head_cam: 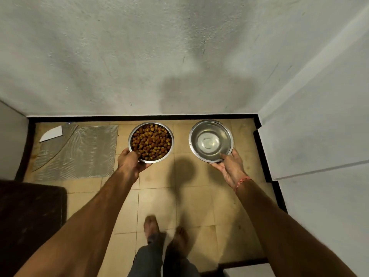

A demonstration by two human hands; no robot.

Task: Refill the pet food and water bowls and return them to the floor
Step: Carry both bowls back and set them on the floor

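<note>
Head view shows both refills done: left hand (129, 159) grips the food bowl (151, 142), right hand (231, 166) cradles the water bowl (211, 140) (thumb hooked over its rim); setting them on the floor (199, 200) remains.

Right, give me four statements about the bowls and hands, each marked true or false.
1. The left hand holds the food bowl. True.
2. The water bowl is empty. False: it holds clear water.
3. The right hand holds the water bowl at its near rim. True.
4. A grey mat lies right of the bowls. False: it lies to their left.
</note>
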